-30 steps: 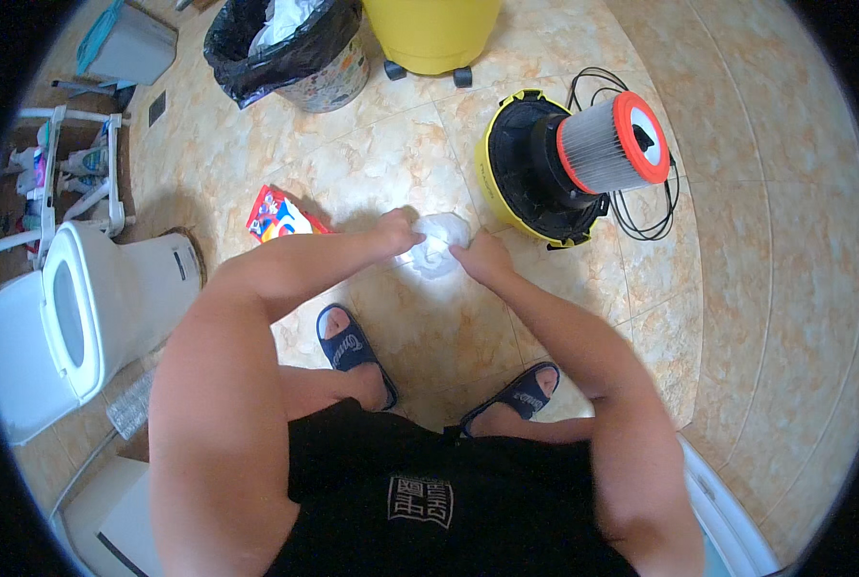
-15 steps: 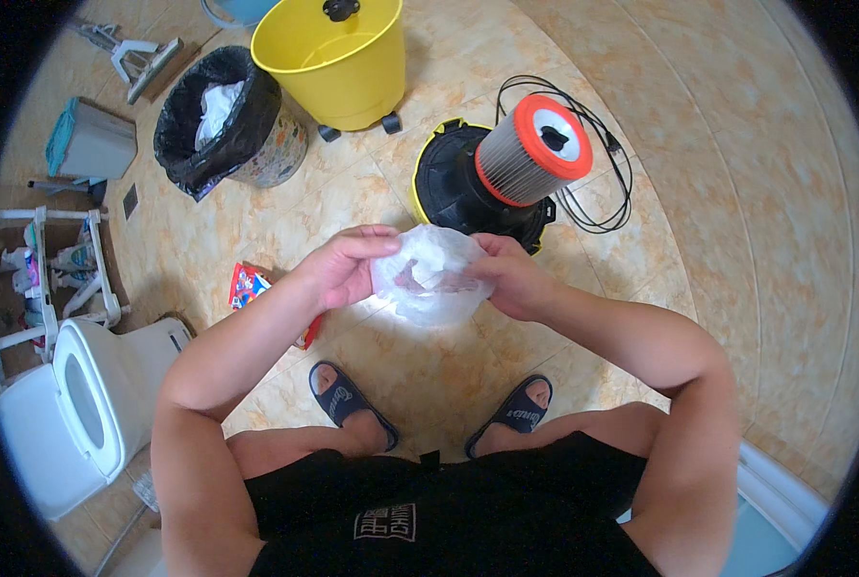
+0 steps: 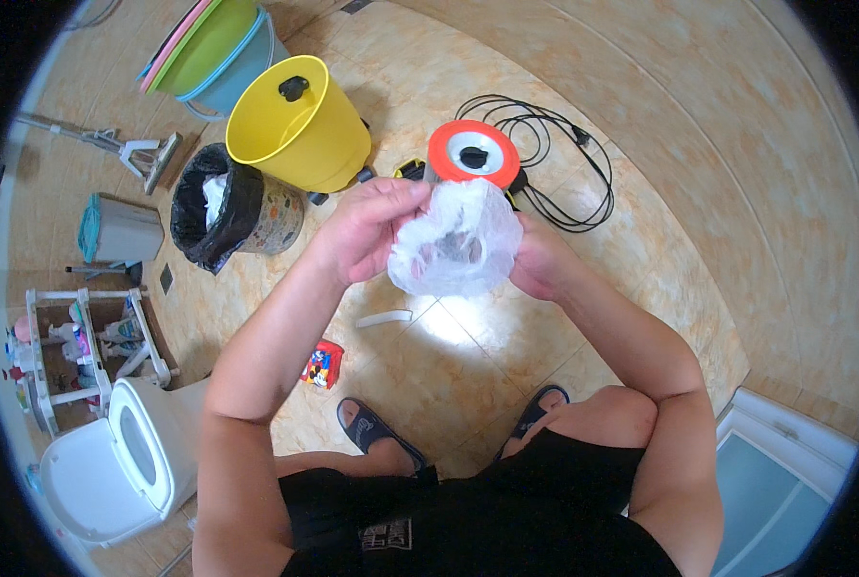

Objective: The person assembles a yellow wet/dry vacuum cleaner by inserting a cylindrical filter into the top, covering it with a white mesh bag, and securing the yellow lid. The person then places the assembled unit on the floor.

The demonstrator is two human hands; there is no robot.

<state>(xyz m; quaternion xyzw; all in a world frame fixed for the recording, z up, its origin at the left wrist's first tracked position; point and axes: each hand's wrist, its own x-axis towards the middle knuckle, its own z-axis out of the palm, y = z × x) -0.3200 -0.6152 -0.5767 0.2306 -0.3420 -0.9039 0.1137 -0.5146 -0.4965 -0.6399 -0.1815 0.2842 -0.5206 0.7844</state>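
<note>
A thin, see-through white cover (image 3: 482, 274) with a gathered edge, much like a shower cap, is stretched between my two hands. My left hand (image 3: 367, 231) pinches its left rim between thumb and fingers. On the opposite side, my right hand (image 3: 542, 260) grips the other edge, its fingertips partly hidden behind the material. Just beyond the cover stands a cylindrical vacuum filter (image 3: 446, 144) with an orange-red rim and a black knob on top. The cover and my hands hide most of the black vacuum head beneath it.
A yellow wheeled vacuum drum (image 3: 328, 144) stands far left, beside a bin (image 3: 280, 216) lined with a black bag. Black cable (image 3: 598, 178) coils right of the filter. A white strip (image 3: 384, 317) and red packet (image 3: 323, 365) lie on the floor. A toilet (image 3: 141, 452) is at left.
My hands have moved up and slightly right in the view with the cover, which is spread wider. The view has shifted, and the filter now appears just behind the cover.
</note>
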